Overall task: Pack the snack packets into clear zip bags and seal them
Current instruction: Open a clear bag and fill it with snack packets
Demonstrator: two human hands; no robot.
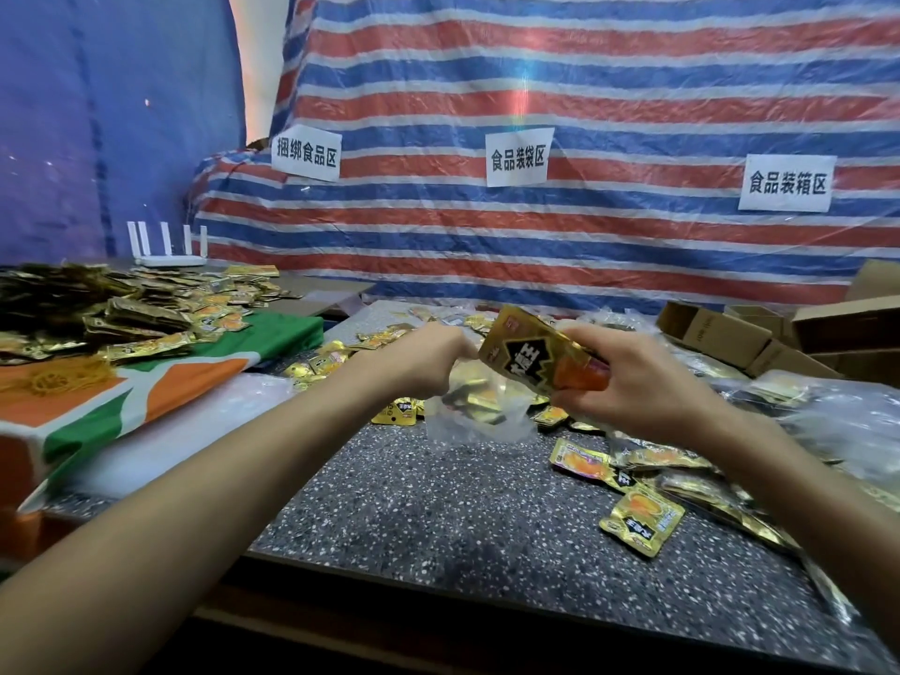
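Zip bag [450, 426] blurred, left hand [423, 358] seemingly gripping it

Gold-black packet [528, 355]; speckled grey table [438, 504]; red-blue striped tarp [584, 90].

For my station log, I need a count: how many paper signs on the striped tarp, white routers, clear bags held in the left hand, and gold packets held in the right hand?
Paper signs: 3
White router: 1
Clear bag in left hand: 1
Gold packet in right hand: 1
Total: 6
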